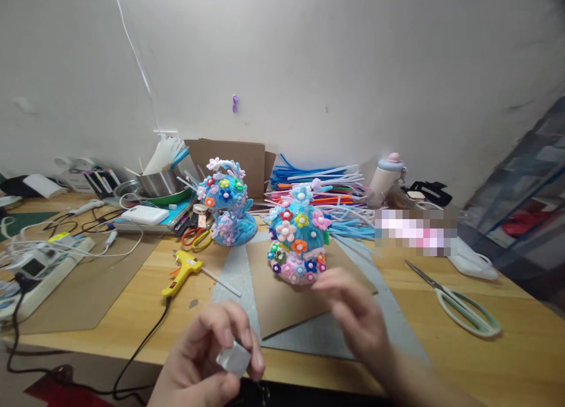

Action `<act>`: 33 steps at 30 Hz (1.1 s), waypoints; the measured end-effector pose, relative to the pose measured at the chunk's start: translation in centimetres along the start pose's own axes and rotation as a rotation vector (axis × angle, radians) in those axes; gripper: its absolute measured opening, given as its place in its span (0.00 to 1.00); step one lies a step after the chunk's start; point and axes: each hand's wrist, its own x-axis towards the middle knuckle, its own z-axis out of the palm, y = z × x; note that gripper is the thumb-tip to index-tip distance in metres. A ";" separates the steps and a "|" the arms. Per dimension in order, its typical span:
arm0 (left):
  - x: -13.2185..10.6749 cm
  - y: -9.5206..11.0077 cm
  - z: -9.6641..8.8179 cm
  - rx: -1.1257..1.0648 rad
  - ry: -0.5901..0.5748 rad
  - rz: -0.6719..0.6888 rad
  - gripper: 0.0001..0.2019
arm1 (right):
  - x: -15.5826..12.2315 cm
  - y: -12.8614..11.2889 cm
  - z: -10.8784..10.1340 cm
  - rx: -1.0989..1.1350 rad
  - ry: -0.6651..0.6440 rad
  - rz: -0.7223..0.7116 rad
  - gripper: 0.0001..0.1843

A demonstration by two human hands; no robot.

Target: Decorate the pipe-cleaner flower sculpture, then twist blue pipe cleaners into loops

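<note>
In the fingers and thumb of my left hand (209, 351) is a small white box-shaped piece (235, 358); its exact kind is unclear. My right hand (355, 307) is slightly blurred, its fingers loosely stretched out with nothing seen in them. Its fingertips reach the lower right edge of a blue fuzzy-wire ornament (300, 236) covered with colourful flowers; I cannot tell if they touch. This ornament stands upright on a cardboard sheet (278, 307). Behind it to the left is a second flowered ornament (227, 198) with a blue base.
A yellow glue gun (183, 271) with a glue stick lies left, its cord running off the table edge. Scissors (459, 307) lie at right, orange-and-yellow-handled scissors (197, 238) at back left. Behind are pipe cleaners (309, 177), a bottle (386, 177) and a power strip (48, 274) far left.
</note>
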 end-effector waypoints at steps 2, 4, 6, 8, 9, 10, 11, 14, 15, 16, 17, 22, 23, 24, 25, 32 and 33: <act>0.7 -0.1 0.6 -0.007 0.004 0.044 0.06 | -1.2 -2.6 2.7 0.260 -0.399 0.163 0.25; 1.5 -0.1 0.5 0.028 0.050 0.113 0.06 | -1.8 -3.5 4.6 0.554 -0.708 0.322 0.33; 2.1 0.3 -0.1 0.053 0.175 0.225 0.07 | -1.9 -3.0 4.7 0.613 -0.706 0.493 0.25; 2.5 0.9 -1.2 0.068 0.330 0.343 0.09 | -1.9 -2.1 2.7 0.492 -0.544 0.606 0.16; 2.7 1.2 -1.8 0.083 0.388 0.385 0.11 | -1.9 -1.7 1.1 0.421 -0.467 0.630 0.14; 2.8 1.3 -2.3 0.109 0.425 0.418 0.12 | -1.9 -1.3 -0.8 0.382 -0.416 0.632 0.14; 3.0 1.1 -2.7 0.161 0.441 0.435 0.12 | -2.1 -1.1 -2.8 0.354 -0.371 0.628 0.15; 3.7 -1.0 -2.8 0.484 0.383 0.364 0.12 | -2.7 -0.5 -8.3 0.358 -0.175 0.612 0.16; 4.0 -2.1 -2.4 0.616 0.314 0.309 0.11 | -2.8 -0.3 -9.9 0.344 -0.099 0.622 0.17; 4.4 -3.4 -1.7 0.727 0.209 0.249 0.09 | -2.8 0.0 -11.4 0.301 -0.025 0.634 0.17; 4.8 -4.8 -0.9 0.812 0.075 0.194 0.08 | -2.7 0.3 -12.7 0.218 0.054 0.641 0.18; 7.4 -11.2 4.0 1.069 -0.502 -0.021 0.12 | -0.2 3.2 -18.4 -0.506 0.329 0.434 0.19; 7.8 -12.2 4.8 1.107 -0.550 -0.054 0.13 | 0.6 3.9 -19.4 -0.617 0.344 0.395 0.18; 8.3 -12.9 5.5 1.137 -0.586 -0.086 0.14 | 1.5 4.4 -20.2 -0.715 0.346 0.374 0.17; 8.6 -13.5 6.0 1.159 -0.608 -0.116 0.16 | 2.3 5.0 -21.0 -0.808 0.345 0.362 0.16; 7.7 -11.5 5.9 0.990 -0.724 -0.123 0.34 | 6.8 7.7 -21.6 -1.075 0.296 0.289 0.14; 7.2 -10.9 5.2 0.892 -0.678 -0.159 0.34 | 7.1 7.7 -20.8 -1.052 0.305 0.256 0.15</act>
